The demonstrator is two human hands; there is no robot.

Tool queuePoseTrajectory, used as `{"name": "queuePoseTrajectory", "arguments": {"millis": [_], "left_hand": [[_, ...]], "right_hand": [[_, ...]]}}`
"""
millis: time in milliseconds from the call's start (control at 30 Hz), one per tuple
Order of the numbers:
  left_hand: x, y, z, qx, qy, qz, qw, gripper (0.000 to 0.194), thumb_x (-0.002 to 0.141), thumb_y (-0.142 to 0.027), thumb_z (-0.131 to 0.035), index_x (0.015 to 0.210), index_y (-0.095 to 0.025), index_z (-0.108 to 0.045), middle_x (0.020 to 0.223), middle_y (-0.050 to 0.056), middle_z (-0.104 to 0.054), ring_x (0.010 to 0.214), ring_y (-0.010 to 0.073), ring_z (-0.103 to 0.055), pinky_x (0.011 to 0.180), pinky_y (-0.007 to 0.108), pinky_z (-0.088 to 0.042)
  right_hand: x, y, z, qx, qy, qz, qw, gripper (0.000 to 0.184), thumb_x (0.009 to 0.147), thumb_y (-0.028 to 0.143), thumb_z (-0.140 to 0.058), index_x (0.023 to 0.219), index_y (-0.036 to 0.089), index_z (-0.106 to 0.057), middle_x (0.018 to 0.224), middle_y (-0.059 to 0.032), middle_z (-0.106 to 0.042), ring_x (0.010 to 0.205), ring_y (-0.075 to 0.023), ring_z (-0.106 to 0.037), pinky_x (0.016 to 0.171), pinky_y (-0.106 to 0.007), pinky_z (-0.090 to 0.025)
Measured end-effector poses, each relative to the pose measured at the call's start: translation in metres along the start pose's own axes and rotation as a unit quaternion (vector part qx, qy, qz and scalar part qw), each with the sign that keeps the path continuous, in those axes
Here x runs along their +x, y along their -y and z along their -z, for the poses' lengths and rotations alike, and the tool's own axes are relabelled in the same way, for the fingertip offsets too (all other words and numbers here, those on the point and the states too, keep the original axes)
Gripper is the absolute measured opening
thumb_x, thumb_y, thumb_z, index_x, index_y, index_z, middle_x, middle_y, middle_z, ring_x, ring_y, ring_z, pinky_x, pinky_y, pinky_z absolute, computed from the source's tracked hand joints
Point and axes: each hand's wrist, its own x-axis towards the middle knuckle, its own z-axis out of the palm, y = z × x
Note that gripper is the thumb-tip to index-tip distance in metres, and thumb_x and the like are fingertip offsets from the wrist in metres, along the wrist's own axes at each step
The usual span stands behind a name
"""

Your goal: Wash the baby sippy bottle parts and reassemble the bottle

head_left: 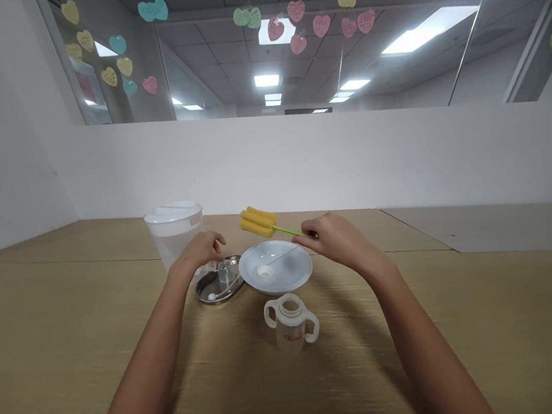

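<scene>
My right hand (334,239) is closed on the green handle of a yellow sponge brush (258,222), which it holds in the air over the far rim of a white bowl (296,271). A small white piece lies inside the bowl. My left hand (202,248) hovers with loosely curled fingers above a small metal tray (206,288) and holds nothing. On that tray stand a clear little cap and a small white bit. A white two-handled baby cup (291,323) with no lid stands in front of the bowl.
A translucent white pitcher (175,233) with a lid stands behind my left hand. The wooden table (73,330) runs up to a low white wall, with glass above it carrying paper hearts.
</scene>
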Motion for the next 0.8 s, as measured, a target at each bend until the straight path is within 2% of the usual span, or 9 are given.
{"name": "queuePoseTrajectory", "arguments": {"millis": [200, 400, 633, 800], "left_hand": [[-0.001, 0.011, -0.011, 0.005, 0.073, 0.064, 0.995, 0.029, 0.043, -0.018, -0.069, 0.071, -0.018, -0.061, 0.060, 0.001, -0.064, 0.045, 0.0143, -0.055, 0.045, 0.022, -0.038], [-0.001, 0.015, -0.016, 0.043, 0.150, 0.099, 0.983, 0.026, 0.034, -0.007, -0.067, 0.053, -0.018, -0.053, 0.048, -0.001, -0.058, 0.046, 0.0174, -0.055, 0.046, 0.024, -0.038], [0.004, 0.020, -0.023, 0.114, 0.152, 0.100, 0.977, 0.028, 0.035, -0.007, -0.067, 0.052, -0.019, -0.048, 0.054, -0.002, -0.057, 0.061, 0.0204, -0.058, 0.054, 0.025, -0.039], [0.005, 0.020, -0.027, 0.149, 0.174, 0.110, 0.967, 0.027, 0.038, -0.007, -0.067, 0.057, -0.018, -0.050, 0.057, -0.001, -0.058, 0.063, 0.0202, -0.058, 0.052, 0.023, -0.038]], "right_hand": [[-0.001, 0.000, 0.002, 0.015, 0.006, -0.006, 1.000, 0.038, 0.086, 0.038, -0.048, 0.053, 0.017, -0.045, 0.048, 0.0030, -0.039, 0.048, -0.0094, -0.025, 0.049, -0.024, -0.017], [-0.001, 0.001, 0.003, 0.019, 0.013, -0.012, 1.000, 0.038, 0.085, 0.037, -0.048, 0.053, 0.018, -0.042, 0.048, 0.0037, -0.036, 0.049, -0.0096, -0.024, 0.049, -0.025, -0.017], [-0.002, -0.001, 0.003, 0.028, 0.010, -0.018, 0.999, 0.039, 0.085, 0.037, -0.049, 0.052, 0.018, -0.040, 0.048, 0.0037, -0.036, 0.048, -0.0092, -0.024, 0.049, -0.025, -0.017], [-0.001, -0.001, 0.002, 0.039, 0.016, -0.021, 0.999, 0.039, 0.084, 0.038, -0.049, 0.052, 0.018, -0.036, 0.048, 0.0030, -0.036, 0.049, -0.0091, -0.025, 0.049, -0.025, -0.016]]}}
